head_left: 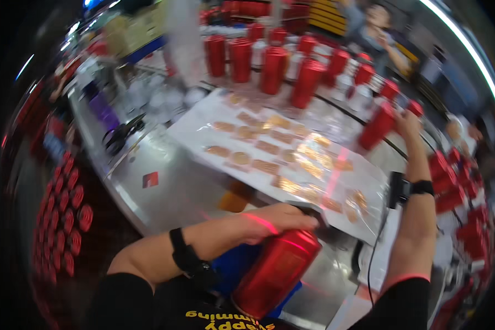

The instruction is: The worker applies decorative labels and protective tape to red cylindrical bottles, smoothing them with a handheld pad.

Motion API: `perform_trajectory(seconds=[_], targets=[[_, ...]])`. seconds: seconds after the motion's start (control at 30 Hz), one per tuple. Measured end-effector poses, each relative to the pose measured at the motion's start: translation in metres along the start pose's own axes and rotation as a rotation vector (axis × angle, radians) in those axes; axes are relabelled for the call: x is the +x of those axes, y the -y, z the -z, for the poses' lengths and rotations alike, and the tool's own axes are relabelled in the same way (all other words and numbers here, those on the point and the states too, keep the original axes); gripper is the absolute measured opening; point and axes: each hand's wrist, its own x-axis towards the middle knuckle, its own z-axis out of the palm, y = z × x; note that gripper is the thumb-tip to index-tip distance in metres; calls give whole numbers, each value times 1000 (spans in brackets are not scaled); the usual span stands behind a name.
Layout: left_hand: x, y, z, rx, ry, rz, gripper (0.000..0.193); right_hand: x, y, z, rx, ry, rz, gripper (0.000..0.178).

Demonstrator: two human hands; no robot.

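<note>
My left hand is closed over the top of a shiny red cylindrical bottle, which leans at a slant close to my body. Stretched out to the far right, my right hand is closed round the upper end of another red bottle, tilted above the conveyor line; motion blur softens its fingers. Between my arms lies a white sheet bearing rows of shiny gold labels.
Red bottles stand in rows along the line at the back. Black scissors and a purple item lie on the metal table at left. Stacked red cylinders are at lower left. Another person works across the line.
</note>
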Motion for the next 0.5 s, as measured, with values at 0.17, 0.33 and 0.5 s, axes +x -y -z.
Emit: perform_trajectory(seconds=[0.17, 0.33, 0.5], targets=[[-11, -2, 1, 170, -25, -283, 31, 19, 136, -132, 488, 226, 228, 38], [-80, -12, -5, -64, -223, -481, 24, -16, 317, -171, 710, 383, 546, 38], [-175, 29, 3, 8, -569, -997, 25, -24, 377, -148, 752, 366, 691, 38]])
